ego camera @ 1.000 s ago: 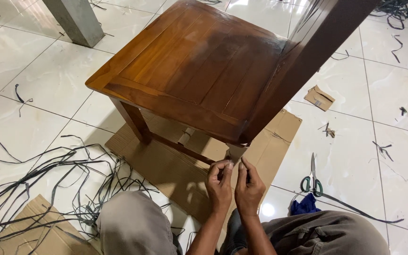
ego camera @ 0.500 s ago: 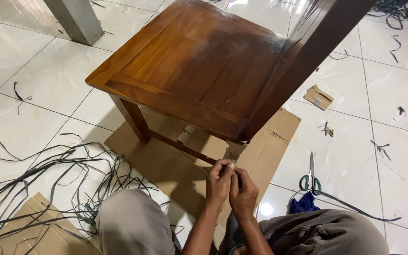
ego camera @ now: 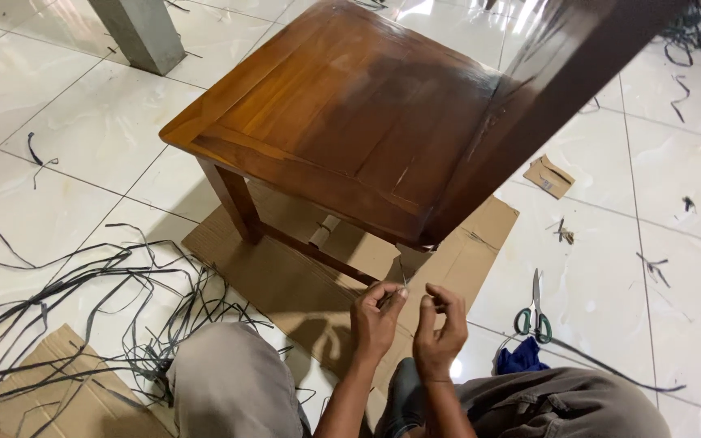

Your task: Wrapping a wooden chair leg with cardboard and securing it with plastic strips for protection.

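Observation:
A brown wooden chair (ego camera: pixel 350 105) stands on a flattened cardboard sheet (ego camera: pixel 285 284) in front of me. Just below its front rail, my left hand (ego camera: pixel 376 315) pinches the end of a thin dark strand (ego camera: pixel 402 274) that runs up toward the seat's underside. My right hand (ego camera: pixel 440 331) is a little to the right, thumb and fingers pinched together; whether it holds the same strand is too small to tell. The two hands are slightly apart. My knees (ego camera: pixel 229 381) frame them from below.
A tangle of loose dark strips (ego camera: pixel 99 292) lies on the white tiles at left, beside another cardboard piece (ego camera: pixel 50 397). Green-handled scissors (ego camera: pixel 534 312) and a blue cloth (ego camera: pixel 521 357) lie at right. A grey pillar (ego camera: pixel 139 32) stands at the far left.
My hands were pressed together at the strand; now they have parted, the right one moving right and down. The view shifted slightly.

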